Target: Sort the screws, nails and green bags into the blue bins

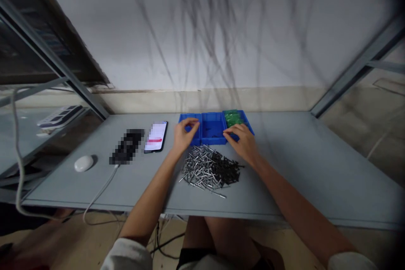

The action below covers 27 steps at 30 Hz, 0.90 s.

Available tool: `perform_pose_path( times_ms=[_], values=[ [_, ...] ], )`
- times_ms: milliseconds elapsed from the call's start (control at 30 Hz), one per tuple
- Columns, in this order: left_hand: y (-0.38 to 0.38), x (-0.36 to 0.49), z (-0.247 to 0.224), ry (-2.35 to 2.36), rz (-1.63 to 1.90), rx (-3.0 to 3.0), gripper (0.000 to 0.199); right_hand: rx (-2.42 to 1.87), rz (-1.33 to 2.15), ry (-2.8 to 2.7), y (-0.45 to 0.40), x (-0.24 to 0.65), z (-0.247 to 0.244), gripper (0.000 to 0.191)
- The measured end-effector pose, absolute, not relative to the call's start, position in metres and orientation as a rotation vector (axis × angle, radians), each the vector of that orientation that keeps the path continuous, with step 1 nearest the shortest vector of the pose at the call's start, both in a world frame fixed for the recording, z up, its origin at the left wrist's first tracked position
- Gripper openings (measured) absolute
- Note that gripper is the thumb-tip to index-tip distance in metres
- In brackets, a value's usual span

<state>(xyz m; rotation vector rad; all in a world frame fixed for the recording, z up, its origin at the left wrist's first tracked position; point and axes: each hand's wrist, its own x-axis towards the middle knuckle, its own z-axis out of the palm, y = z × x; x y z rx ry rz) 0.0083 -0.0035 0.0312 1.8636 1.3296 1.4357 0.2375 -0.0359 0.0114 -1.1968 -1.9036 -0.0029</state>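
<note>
A row of blue plastic parts bins (212, 127) stands at the back of the table, with my hands at its front rim. My left hand (185, 136) rests at the left compartment, its fingers curled together; anything small in them is hidden. My right hand (241, 143) lies against the right compartment, which holds green pieces (233, 118). Just in front of the bins, between my hands, is a loose pile of silver rivets (197, 171) mixed with black parts (225, 168). Neither hand touches the pile.
The grey table (284, 168) carries a phone (156, 136), a pixelated dark object (127, 146) and a white corded mouse (84, 163) to the left. A metal frame stands at both sides, and a white wall rises behind.
</note>
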Motion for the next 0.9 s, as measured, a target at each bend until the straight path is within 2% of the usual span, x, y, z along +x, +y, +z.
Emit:
perform_pose_path(
  times_ms=[133,400,633,767,900],
  values=[
    [0.014,-0.02,0.026,1.607,1.631,1.61,0.023,-1.238,-0.096,-1.938,-0.034,0.236,0.007,0.019],
    [0.036,-0.035,-0.005,1.575,1.393,1.322,0.045,-1.25,-0.162,-1.96,-0.032,0.234,0.002,0.02],
    [0.032,-0.027,-0.011,1.517,1.421,1.401,0.05,-1.129,0.124,-2.075,-0.041,0.243,0.026,0.021],
    [0.032,-0.025,-0.013,1.49,1.423,1.393,0.053,-1.245,0.39,-2.258,-0.048,0.246,0.031,0.015],
    [0.03,-0.02,-0.013,1.511,1.424,1.431,0.051,-1.328,0.475,-2.432,-0.049,0.245,0.026,0.014]
  ],
)
